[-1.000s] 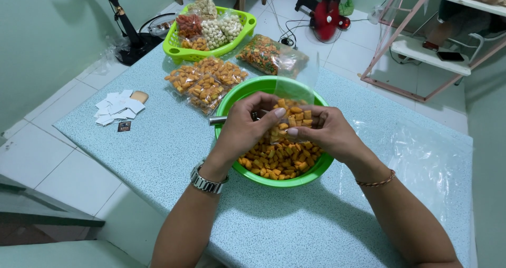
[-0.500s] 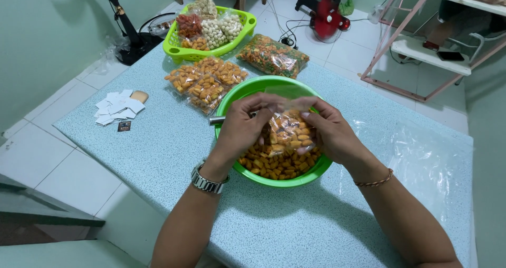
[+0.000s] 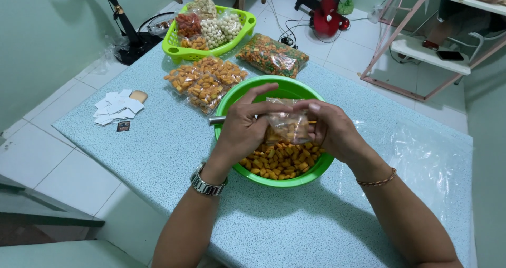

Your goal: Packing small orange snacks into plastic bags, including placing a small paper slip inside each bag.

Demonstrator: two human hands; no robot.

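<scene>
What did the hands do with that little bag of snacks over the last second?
Both hands, left hand and right hand, kept hold of the small clear bag of orange snacks and turned it: its open top, upright a second ago, is now folded down. The green bowl, the filled bags and the basket stayed put.

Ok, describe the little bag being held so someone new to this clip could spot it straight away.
Start at the round green bowl of orange snack pieces on the speckled table. Just above it, the left hand and right hand pinch a small clear bag half full of those pieces. Unlike the filled bags lying beyond the bowl, it is held up in the air.
</scene>
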